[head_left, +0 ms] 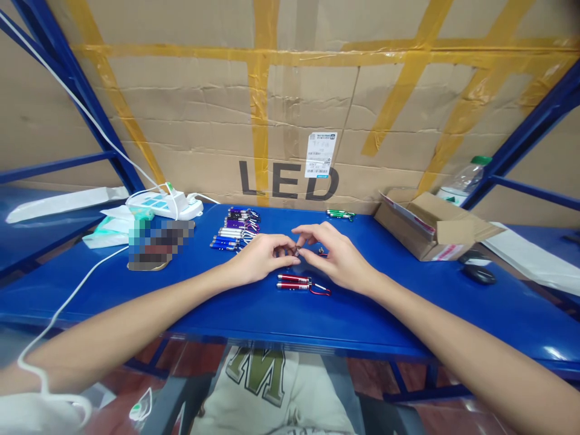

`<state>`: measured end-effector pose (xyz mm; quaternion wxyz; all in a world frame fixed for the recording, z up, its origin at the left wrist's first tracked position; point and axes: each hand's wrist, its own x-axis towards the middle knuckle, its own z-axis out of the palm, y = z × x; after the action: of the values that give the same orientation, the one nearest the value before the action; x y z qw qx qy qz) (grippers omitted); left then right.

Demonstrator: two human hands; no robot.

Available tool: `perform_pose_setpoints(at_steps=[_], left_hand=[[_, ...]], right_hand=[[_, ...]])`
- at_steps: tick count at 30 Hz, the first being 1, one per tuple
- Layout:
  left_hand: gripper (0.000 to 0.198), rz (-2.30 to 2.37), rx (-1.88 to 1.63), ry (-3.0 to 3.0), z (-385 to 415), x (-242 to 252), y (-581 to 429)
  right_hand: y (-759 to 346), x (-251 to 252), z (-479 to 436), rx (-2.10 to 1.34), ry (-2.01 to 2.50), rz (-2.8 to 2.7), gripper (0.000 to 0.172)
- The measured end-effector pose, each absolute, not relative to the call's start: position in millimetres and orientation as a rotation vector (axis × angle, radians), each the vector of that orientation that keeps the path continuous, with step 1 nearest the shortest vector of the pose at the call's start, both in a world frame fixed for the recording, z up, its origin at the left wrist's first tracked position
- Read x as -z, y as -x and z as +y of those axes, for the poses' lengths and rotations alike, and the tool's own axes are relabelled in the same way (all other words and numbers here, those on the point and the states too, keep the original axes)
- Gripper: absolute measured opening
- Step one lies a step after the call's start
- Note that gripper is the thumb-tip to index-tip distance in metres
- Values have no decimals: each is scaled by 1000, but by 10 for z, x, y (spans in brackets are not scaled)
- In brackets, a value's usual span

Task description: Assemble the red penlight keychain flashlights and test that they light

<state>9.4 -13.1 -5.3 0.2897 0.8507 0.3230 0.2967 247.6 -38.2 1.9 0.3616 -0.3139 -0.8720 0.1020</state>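
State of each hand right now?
Left hand: apparently pinching a tiny piece, too small to identify.
Right hand: partly curled at that piece; grip unclear.

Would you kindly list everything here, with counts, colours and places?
red penlights: two, red, before hands
green penlights: a few, green, far edge
mixed penlights: several, blue, purple, silver, black, beyond left hand
table: one, blue, centre
cardboard: one, brown, behind
label: one, white, on cardboard
power strip: one, white, left
cables: several, white, left
packet: one, white-green, left
blurred item: one, dark, left
box: one, brown, right
bottle: one, clear, behind box
mouse: one, black, right
long strips: two, white, both sides
bars: several, blue, both sides
small piece: one, dark, between hands
clothing: one, cream, lap
left hand, right hand: two, bare, centre
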Motion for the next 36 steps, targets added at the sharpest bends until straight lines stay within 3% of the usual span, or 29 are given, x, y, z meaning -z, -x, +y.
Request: perform_pose_setpoints(at_steps=[10,18,36], left_hand=[[27,945,-791,-2297,-167,18,-93],[14,917,-782,-2202,-137,72,-100],[18,918,-759,-2356,-68,112,-60]], right_hand=[[-2483,-17,-353,-322,869,-2244,32],[-2486,-19,-345,-296,864,-2246,31],[-2498,-31,-330,-222,872,-2216,32]])
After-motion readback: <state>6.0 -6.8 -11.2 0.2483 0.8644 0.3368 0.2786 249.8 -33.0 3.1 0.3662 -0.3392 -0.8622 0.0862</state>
